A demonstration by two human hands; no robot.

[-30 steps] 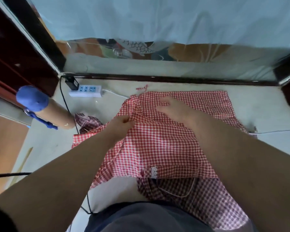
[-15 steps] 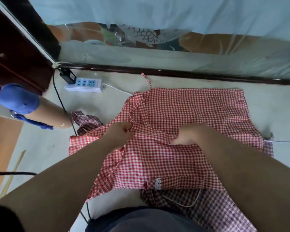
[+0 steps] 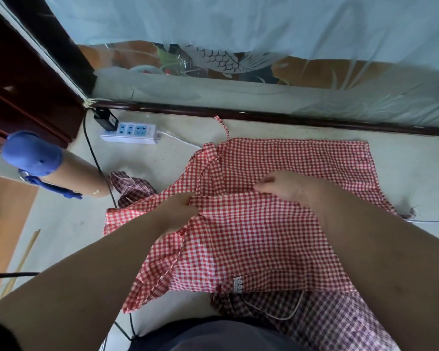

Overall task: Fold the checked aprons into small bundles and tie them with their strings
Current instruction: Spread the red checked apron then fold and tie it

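Red checked apron (image 3: 276,239) spread on floor (image 3: 413,173), centre of scene. String (image 3: 223,129) trails from its far left corner toward wall. Small white tag (image 3: 238,285) on near hem, print too small to read. Left hand (image 3: 179,211), arm in from near left, pinches left end of fold. Right hand (image 3: 285,187), arm in from near right, fingers curled, grips same fold further right. Darker checked apron (image 3: 335,323) partly under near edge. Power strip (image 3: 129,133) far left.
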